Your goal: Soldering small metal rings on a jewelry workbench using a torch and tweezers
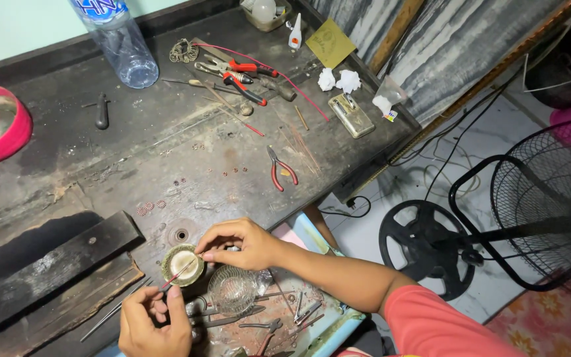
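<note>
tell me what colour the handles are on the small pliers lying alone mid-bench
Red, seen in the head view: the small pliers have red handles.

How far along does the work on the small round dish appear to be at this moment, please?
Done: small reddish rings lie in groups on the dark workbench. In hand: the left hand holds a thin red-tipped stick over the small round dish, while the right hand pinches something tiny at its rim. Left: hard to judge; the red-handled pliers lie unused.
</note>
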